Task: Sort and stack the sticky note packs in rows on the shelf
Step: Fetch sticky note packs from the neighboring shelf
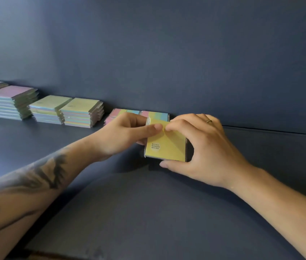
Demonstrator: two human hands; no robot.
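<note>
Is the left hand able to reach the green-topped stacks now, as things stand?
Probably not at once: the left hand grips the yellow pack together with the right hand. The shelf toward the green-topped stacks looks free.

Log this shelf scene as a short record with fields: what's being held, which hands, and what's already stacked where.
held item: yellow sticky note pack, wrapped, small round label near its lower left corner
left hand: grip on the pack's left side, thumb on top
right hand: grip on the pack's right side, ring on one finger
stacks at back left: pink-topped stacks, then green-topped stacks
behind the hands: multicolour packs against the back wall
surface: dark blue shelf
</note>
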